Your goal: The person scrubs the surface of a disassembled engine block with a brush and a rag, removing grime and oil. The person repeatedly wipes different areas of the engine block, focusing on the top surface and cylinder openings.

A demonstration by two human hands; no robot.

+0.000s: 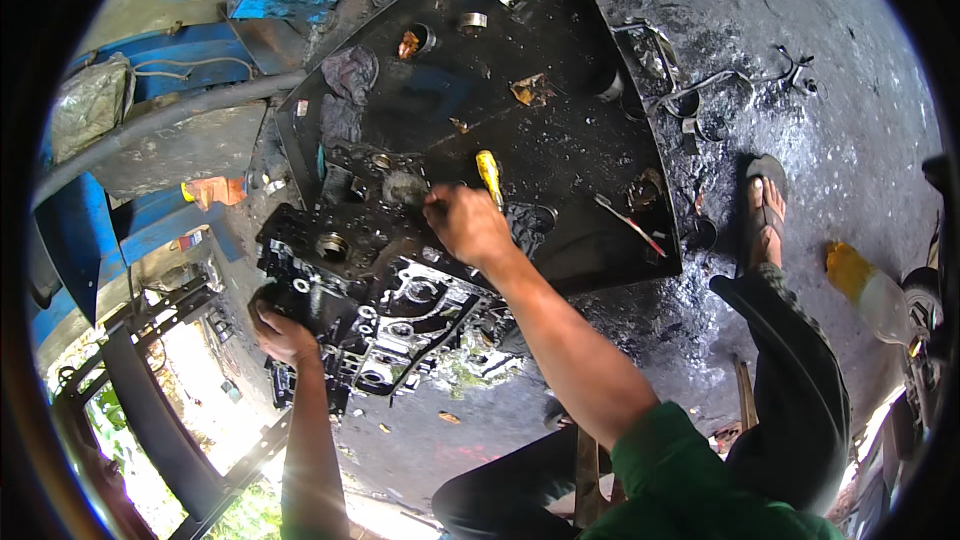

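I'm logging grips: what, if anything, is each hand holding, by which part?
Left hand: against the left side of the engine block, grip uncertain. Right hand: cannot tell.

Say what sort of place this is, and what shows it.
Probably an engine repair workshop: there's a greasy engine block by the person's hands, a yellow-handled tool beyond it, and loose curved metal parts on an oily black sheet.
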